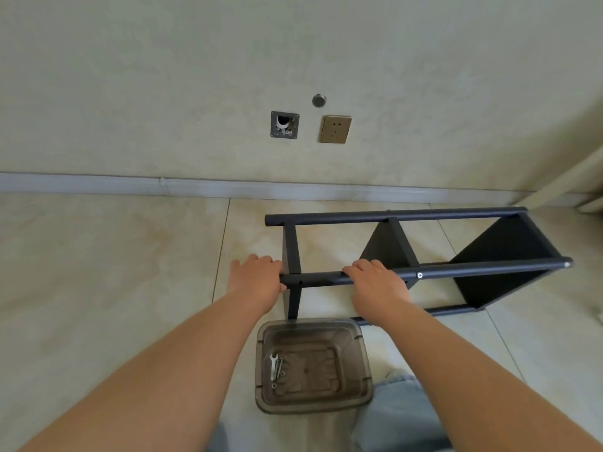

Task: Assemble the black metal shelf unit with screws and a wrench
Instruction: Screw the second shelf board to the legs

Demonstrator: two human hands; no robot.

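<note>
The black shelf unit (pixel 424 265) is lying on its side on the tiled floor (pixel 98 256), stretching from the hands toward the right, with its far long bar running close to the baseboard (pixel 195 185) of the wall. The left hand (pixel 257 278) is resting at the left end of the near top bar (pixel 489 267), fingers curled over the end of the bar and the upright panel there, so it is gripping the frame's corner. The right hand (pixel 378 282) is sitting on the same bar a little further right, just before the middle divider panel (pixel 388 252), with its fingers wrapped over the top of the bar and holding it. A silver screw head (pixel 419 275) is showing on the bar just right of the right hand, and an open screw hole (pixel 300 283) is showing between the two hands. Just in front of the shelf unit, touching or nearly touching its lower bar, a clear brown plastic tub (pixel 313 363) is standing on the floor; inside it, at the left side, a small silver wrench (pixel 273 365) is lying beside a few loose screws (pixel 281 373). On the wall beyond the shelf unit a gold wall socket (pixel 335 129) is sitting beside an open box (pixel 284 124).
</note>
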